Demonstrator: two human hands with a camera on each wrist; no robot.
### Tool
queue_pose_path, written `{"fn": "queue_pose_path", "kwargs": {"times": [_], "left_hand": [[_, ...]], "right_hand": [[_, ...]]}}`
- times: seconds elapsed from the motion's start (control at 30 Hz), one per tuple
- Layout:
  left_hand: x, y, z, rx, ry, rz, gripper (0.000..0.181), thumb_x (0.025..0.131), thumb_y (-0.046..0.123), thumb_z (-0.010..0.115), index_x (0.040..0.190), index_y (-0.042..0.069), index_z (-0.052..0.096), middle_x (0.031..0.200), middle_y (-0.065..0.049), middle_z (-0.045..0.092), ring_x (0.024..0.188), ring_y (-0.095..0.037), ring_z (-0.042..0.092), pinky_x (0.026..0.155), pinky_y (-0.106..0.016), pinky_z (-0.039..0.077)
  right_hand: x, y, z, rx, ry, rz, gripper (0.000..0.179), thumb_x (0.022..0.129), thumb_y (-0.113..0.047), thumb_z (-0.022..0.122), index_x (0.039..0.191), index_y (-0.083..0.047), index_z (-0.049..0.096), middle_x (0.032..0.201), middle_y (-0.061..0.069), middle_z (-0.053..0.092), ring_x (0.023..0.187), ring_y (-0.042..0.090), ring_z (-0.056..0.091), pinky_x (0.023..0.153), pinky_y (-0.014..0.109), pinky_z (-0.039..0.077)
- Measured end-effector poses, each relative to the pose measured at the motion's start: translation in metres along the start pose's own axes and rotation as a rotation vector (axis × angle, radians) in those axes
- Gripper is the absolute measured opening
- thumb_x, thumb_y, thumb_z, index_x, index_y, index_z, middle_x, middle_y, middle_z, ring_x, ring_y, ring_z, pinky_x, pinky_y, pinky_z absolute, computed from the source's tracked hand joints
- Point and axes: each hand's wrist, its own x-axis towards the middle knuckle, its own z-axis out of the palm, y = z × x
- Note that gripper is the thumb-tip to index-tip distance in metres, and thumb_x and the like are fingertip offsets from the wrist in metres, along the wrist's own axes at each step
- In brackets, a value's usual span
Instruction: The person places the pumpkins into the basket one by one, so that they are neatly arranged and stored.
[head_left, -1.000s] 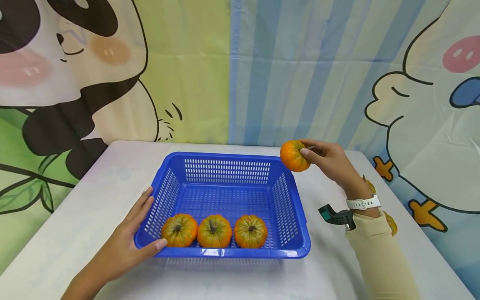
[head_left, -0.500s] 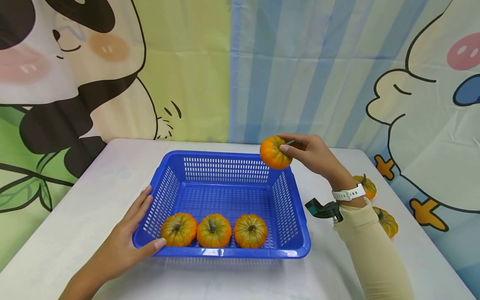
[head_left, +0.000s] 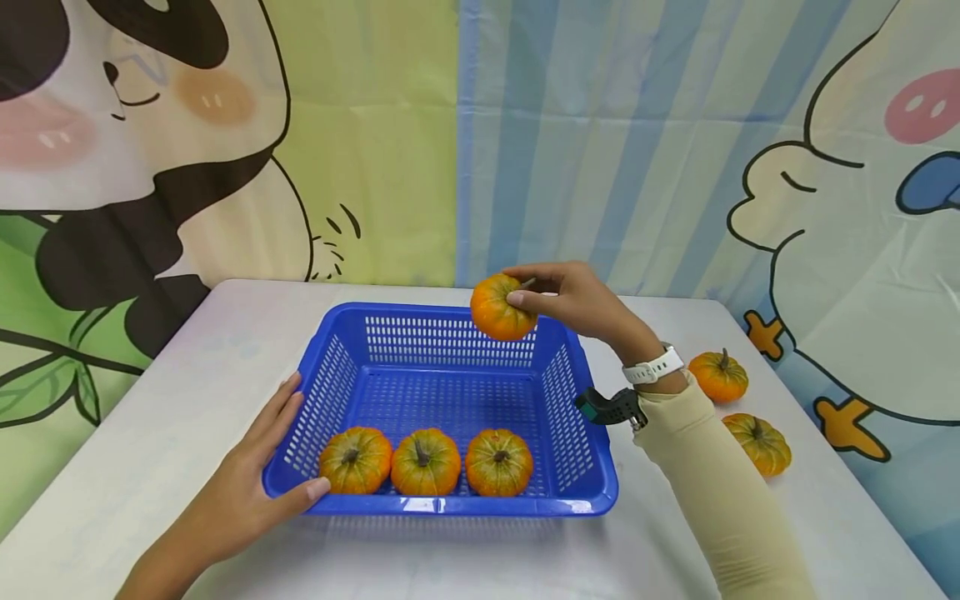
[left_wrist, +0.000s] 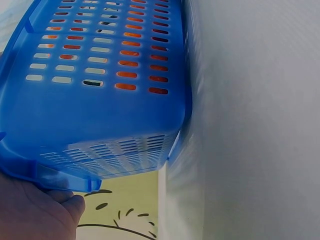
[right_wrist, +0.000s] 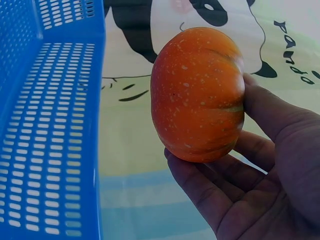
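An orange pumpkin (head_left: 498,308) is held by my right hand (head_left: 573,300), thumb on one side and fingers on the other, above the back right part of a blue plastic basket (head_left: 450,502). The right wrist view shows the pumpkin's speckled orange underside (right_wrist: 197,95) up close. Along the basket's front inner side sit a left pumpkin (head_left: 356,461), a middle pumpkin (head_left: 426,462) and a right pumpkin (head_left: 499,462). My left hand (head_left: 240,487) rests at the basket's front left corner, fingers extended along the left rim and thumb on the front rim.
Two more pumpkins lie on the white table (head_left: 660,533) to the right: an orange one (head_left: 718,377) and a greener one (head_left: 759,444), partly behind my sleeve. A cartoon-print curtain (head_left: 390,167) hangs behind the table. A black strap device (head_left: 611,408) sits at my right wrist.
My right hand has carried the pumpkin leftward from the basket's right edge to above its back part. The two pumpkins on the right have come into fuller view. My left hand stays put.
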Motion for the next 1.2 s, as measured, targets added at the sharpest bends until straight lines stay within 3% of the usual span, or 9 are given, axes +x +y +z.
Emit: {"fn": "queue_pose_path", "kwargs": {"times": [0.27, 0.4, 0.83, 1.2], "left_hand": [[0.000, 0.000, 0.000, 0.010, -0.003, -0.011, 0.096, 0.082, 0.030, 0.075, 0.156, 0.011, 0.016, 0.163, 0.001, 0.003, 0.146, -0.039, 0.010, 0.100, -0.075, 0.021], [-0.001, -0.002, 0.001, 0.001, 0.005, 0.005, 0.096, 0.082, 0.028, 0.076, 0.156, 0.010, 0.017, 0.163, 0.001, 0.004, 0.146, -0.038, 0.010, 0.103, -0.073, 0.018], [0.001, -0.002, -0.001, -0.001, 0.006, 0.013, 0.097, 0.081, 0.027, 0.076, 0.156, 0.009, 0.017, 0.163, 0.001, 0.004, 0.146, -0.037, 0.010, 0.104, -0.073, 0.017], [0.002, -0.001, -0.002, 0.019, -0.012, -0.024, 0.097, 0.082, 0.030, 0.075, 0.157, 0.012, 0.015, 0.163, 0.002, 0.003, 0.146, -0.039, 0.010, 0.099, -0.075, 0.023]], "right_hand": [[0.022, -0.006, 0.017, 0.045, -0.062, -0.014, 0.043, 0.094, -0.027, 0.067, 0.131, -0.005, 0.062, 0.112, 0.007, 0.069, 0.098, 0.017, 0.066, 0.081, 0.032, 0.056], [0.030, -0.010, 0.024, 0.055, -0.096, -0.028, 0.043, 0.092, -0.027, 0.068, 0.130, -0.006, 0.063, 0.109, 0.006, 0.069, 0.095, 0.015, 0.067, 0.080, 0.031, 0.056], [0.051, -0.020, 0.052, 0.003, -0.204, -0.053, 0.044, 0.092, -0.026, 0.069, 0.130, -0.005, 0.062, 0.104, 0.001, 0.070, 0.086, 0.012, 0.067, 0.074, 0.033, 0.057], [0.061, -0.034, 0.084, -0.068, -0.378, -0.051, 0.047, 0.092, -0.031, 0.068, 0.133, -0.009, 0.060, 0.120, 0.002, 0.065, 0.103, 0.010, 0.063, 0.076, 0.022, 0.055]]}}
